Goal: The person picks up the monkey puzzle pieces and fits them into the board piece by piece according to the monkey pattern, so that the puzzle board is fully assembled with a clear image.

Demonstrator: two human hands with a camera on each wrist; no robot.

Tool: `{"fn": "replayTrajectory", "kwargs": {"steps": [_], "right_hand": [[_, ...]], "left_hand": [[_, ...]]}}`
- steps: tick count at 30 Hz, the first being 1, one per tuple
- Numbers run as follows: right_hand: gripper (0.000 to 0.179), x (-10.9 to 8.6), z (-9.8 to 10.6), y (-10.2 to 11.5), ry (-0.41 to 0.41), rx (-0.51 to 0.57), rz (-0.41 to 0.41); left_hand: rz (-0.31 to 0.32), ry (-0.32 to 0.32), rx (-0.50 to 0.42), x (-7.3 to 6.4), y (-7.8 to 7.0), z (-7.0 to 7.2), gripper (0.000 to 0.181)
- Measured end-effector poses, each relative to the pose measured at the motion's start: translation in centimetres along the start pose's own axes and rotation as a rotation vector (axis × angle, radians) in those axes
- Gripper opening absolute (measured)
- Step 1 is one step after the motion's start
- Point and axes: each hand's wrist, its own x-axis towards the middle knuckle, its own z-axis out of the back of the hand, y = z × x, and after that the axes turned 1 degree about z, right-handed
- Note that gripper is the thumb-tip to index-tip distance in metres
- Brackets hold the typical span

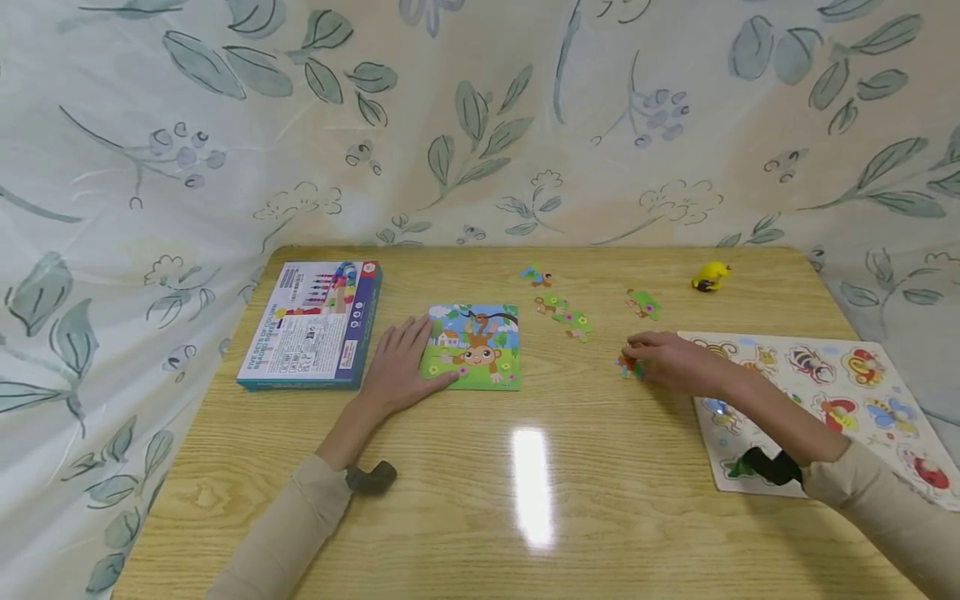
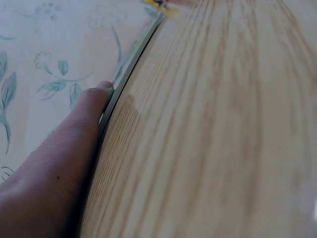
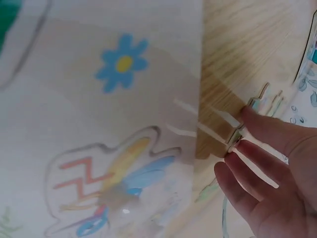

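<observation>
A square picture board [image 1: 474, 358] with a hanging monkey lies on the table. My left hand [image 1: 403, 367] rests along its left side, fingers stretched out and thumb at the lower edge. In the left wrist view the thumb [image 2: 91, 106] touches the board's thin edge. To the right, my right hand [image 1: 671, 360] pinches a colourful jigsaw piece [image 1: 628, 365] low over the table, between thumb and fingertips in the right wrist view. More jigsaw pieces [image 1: 551, 307] lie beyond the board, and another green piece [image 1: 642, 303] is just past the right hand.
A boxed bead set [image 1: 307, 333] lies left of the left hand. Under the right forearm is a white insect peg board [image 1: 813, 367]. A small yellow toy [image 1: 709, 276] stands at the back right. Patterned cloth [image 1: 480, 167] hangs behind the table [image 1: 442, 500].
</observation>
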Motion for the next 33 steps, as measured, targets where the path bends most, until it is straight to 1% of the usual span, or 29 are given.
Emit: {"fn": "replayTrajectory", "kwargs": {"steps": [5,9,12,15,19,23,26,28,30,33], "right_hand": [[0.042,0.3,0.2,0.4,-0.009,-0.064,0.023],[0.04,0.5,0.3,0.9,-0.008,-0.17,0.009],[0.039,0.6,0.3,1.2,0.009,-0.225,-0.004],[0.036,0.8,0.3,1.2,0.0,-0.23,-0.008],[0.031,1.3,0.4,0.8,-0.038,-0.192,0.013],[0.033,1.7,0.5,0.5,-0.062,-0.133,0.041],[0.037,1.9,0.7,0.5,-0.054,-0.101,0.003],[0.036,2.0,0.7,0.5,-0.049,-0.058,-0.052],[0.031,2.3,0.7,0.4,-0.059,-0.011,-0.093],[0.017,2.9,0.5,0.5,-0.087,0.132,-0.11]], "left_hand": [[0.006,0.007,0.001,0.0,0.0,0.0,0.104],[0.007,0.007,-0.003,0.0,0.0,0.1,0.104],[0.006,0.005,-0.001,0.0,0.0,0.1,0.104],[0.007,0.002,-0.002,0.0,0.0,0.2,0.104],[0.001,-0.009,-0.011,0.1,0.1,0.2,0.104],[-0.001,-0.005,-0.003,0.1,0.1,0.1,0.105],[-0.002,0.007,-0.003,-0.1,0.1,0.1,0.106],[-0.005,0.008,-0.008,-0.2,0.0,0.1,0.105],[-0.006,0.004,-0.021,-0.2,0.0,0.1,0.105],[-0.009,0.002,-0.018,-0.2,0.0,0.0,0.104]]}}
